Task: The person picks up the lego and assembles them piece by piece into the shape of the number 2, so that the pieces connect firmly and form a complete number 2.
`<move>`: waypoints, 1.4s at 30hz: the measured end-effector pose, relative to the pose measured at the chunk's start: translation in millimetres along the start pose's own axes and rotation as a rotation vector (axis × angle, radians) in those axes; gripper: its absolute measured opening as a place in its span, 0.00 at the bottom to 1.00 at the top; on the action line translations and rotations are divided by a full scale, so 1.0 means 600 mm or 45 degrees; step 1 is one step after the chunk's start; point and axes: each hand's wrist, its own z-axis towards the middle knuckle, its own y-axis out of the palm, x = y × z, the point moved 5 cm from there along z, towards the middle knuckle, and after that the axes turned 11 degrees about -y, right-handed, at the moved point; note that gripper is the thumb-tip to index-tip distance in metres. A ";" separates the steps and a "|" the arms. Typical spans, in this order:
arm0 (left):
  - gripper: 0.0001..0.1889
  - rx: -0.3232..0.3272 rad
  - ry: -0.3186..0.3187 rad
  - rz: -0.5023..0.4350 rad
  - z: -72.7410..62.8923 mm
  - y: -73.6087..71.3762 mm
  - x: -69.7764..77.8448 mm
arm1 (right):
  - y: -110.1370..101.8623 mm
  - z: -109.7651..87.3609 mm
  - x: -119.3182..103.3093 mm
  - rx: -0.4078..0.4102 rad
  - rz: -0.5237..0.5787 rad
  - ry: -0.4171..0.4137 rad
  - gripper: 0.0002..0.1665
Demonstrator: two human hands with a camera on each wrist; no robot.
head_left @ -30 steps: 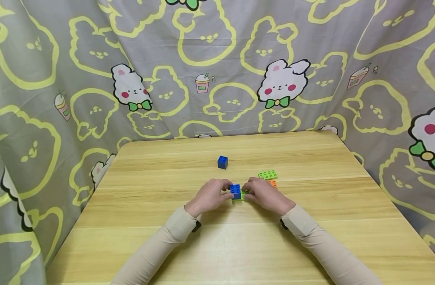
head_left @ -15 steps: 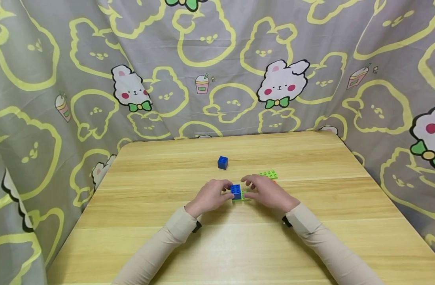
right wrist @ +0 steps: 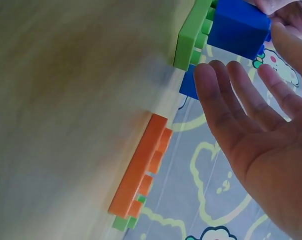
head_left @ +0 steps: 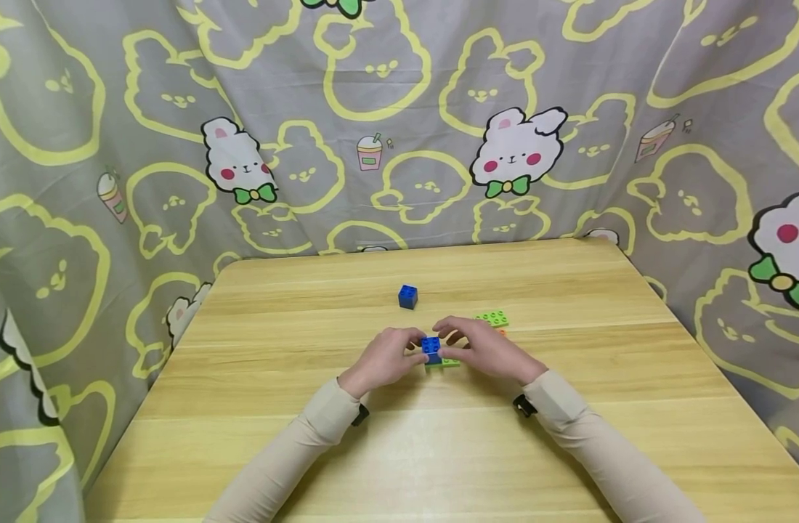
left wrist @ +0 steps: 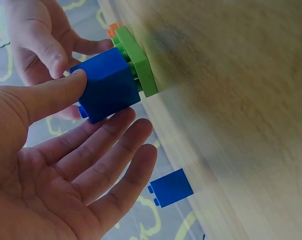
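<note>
The person's left hand (head_left: 385,357) pinches a blue block (head_left: 431,346), its thumb on the near side and its forefinger on the far side, while the remaining fingers extend loosely apart. The block rests upright, studs up, on the left end of a green plate (head_left: 450,362), whose right end sticks out uncovered; a row of plate studs shows along the seam in both wrist views. The right hand (head_left: 491,350) is spread, fingers parted and slightly bent, arching over the plate's right end. Its thumb comes up close to the block's right side, though whether it actually touches is hard to tell.

Farther off and a little to the left, a second blue block (head_left: 407,296) stands alone, studs up, on the bench (head_left: 399,450). On the far right, beyond the right hand, lies another green plate (head_left: 494,318), with an orange plate (right wrist: 140,167) just on its near side, mostly hidden by that hand from the head view. Beige sleeves (head_left: 282,450) cover both forearms, and a grey curtain (head_left: 406,87) with yellow animal outlines hangs around the bench.
</note>
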 end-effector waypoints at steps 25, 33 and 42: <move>0.17 -0.051 -0.006 -0.138 0.000 -0.004 -0.013 | 0.010 0.006 0.004 -0.053 -0.056 -0.027 0.22; 0.15 -0.045 0.016 -0.148 0.000 -0.005 -0.012 | 0.010 0.005 0.003 -0.049 -0.051 -0.043 0.20; 0.13 -0.032 0.028 -0.148 0.000 -0.005 -0.010 | 0.011 0.004 0.002 -0.047 -0.039 -0.031 0.18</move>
